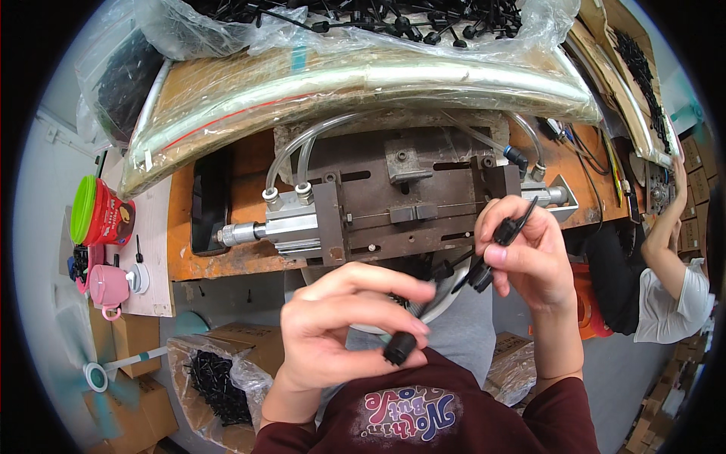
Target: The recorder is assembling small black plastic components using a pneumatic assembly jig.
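Observation:
My left hand (325,321) is closed, pinching a short black ribbed plastic cap (399,348) between thumb and fingertips. My right hand (538,265) is raised to the right and grips several black plastic parts (508,231) with thin pointed stems, some of them sticking out below the fingers. Another black stemmed piece (442,270) shows between the two hands; which hand bears it I cannot tell. Just beyond the hands lies a brown metal fixture (378,193) with a small block (414,213) at its middle and a silver air cylinder (293,227) on its left.
Clear hoses (283,155) arch over the orange bench (219,265). Behind stands a plastic-lined carton (363,83) heaped with black stemmed parts. A red bucket (113,219) and pink cup (108,286) stand left. Below is a box of black parts (219,386). Another person (673,295) works at right.

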`<move>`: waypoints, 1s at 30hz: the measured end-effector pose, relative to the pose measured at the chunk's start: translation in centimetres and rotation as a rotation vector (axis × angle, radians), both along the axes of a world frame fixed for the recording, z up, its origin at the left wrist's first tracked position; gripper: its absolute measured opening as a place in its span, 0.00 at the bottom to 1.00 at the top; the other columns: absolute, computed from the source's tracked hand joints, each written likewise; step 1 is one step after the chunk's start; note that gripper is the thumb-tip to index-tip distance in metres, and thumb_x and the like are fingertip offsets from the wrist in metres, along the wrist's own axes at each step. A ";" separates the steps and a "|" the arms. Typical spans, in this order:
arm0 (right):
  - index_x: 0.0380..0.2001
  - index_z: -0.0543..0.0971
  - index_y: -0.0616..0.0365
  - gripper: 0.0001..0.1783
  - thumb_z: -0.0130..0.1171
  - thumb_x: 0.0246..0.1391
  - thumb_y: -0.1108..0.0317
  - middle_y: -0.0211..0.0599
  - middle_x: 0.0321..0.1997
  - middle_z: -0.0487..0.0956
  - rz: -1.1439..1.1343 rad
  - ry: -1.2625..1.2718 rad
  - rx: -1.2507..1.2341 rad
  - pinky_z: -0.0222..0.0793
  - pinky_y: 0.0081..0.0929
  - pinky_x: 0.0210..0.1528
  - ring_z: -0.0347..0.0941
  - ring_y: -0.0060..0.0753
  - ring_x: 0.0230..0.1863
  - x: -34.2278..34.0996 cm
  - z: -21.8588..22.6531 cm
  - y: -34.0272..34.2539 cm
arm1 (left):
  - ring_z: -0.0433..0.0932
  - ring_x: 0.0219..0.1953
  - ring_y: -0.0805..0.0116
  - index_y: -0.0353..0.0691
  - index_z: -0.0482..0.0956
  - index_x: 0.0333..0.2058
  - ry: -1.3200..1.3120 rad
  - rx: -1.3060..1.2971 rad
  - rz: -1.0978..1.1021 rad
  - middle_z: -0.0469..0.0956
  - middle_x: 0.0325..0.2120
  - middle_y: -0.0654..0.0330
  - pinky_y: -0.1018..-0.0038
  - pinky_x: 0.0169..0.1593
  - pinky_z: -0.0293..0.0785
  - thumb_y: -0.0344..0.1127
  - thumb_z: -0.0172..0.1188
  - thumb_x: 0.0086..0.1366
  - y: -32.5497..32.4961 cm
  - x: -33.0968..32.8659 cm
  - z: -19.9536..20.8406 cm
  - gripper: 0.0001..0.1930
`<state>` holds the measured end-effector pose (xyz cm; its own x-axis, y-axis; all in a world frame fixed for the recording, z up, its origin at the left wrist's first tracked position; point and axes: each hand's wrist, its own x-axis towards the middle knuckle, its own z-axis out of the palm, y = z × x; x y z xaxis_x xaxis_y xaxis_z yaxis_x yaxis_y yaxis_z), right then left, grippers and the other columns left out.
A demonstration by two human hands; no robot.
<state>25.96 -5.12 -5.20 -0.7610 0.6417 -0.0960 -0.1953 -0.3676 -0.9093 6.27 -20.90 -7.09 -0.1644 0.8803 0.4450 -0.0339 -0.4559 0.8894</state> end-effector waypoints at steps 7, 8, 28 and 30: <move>0.40 0.76 0.66 0.11 0.62 0.53 0.78 0.39 0.33 0.78 -0.249 0.086 0.053 0.68 0.14 0.19 0.72 0.17 0.19 0.8 0.3 -0.1 | 0.84 0.47 0.55 0.30 0.84 0.42 0.389 -0.021 0.217 0.80 0.50 0.40 0.65 0.52 0.81 0.23 0.77 0.42 0.5 1.0 -0.6 0.24; 0.40 0.75 0.66 0.11 0.62 0.53 0.78 0.40 0.34 0.78 -0.257 0.096 0.052 0.68 0.14 0.19 0.72 0.17 0.19 0.9 0.2 -0.2 | 0.84 0.47 0.55 0.30 0.84 0.43 0.547 -0.001 0.248 0.79 0.50 0.39 0.65 0.52 0.81 0.24 0.78 0.40 0.7 1.1 -1.2 0.26; 0.40 0.72 0.65 0.10 0.59 0.55 0.76 0.41 0.35 0.76 -0.236 0.118 -0.025 0.65 0.12 0.17 0.68 0.16 0.18 1.3 -1.3 -1.5 | 0.81 0.27 0.68 0.36 0.85 0.39 1.161 -0.162 0.470 0.83 0.48 0.54 0.76 0.32 0.75 0.30 0.73 0.49 2.8 2.7 -1.7 0.16; 0.40 0.72 0.65 0.10 0.59 0.55 0.76 0.42 0.34 0.77 -0.216 0.132 -0.072 0.65 0.12 0.17 0.69 0.17 0.18 1.0 -1.2 -1.8 | 0.83 0.30 0.66 0.35 0.85 0.41 0.986 -0.174 0.420 0.83 0.48 0.54 0.76 0.36 0.78 0.29 0.73 0.49 2.7 2.6 -1.2 0.18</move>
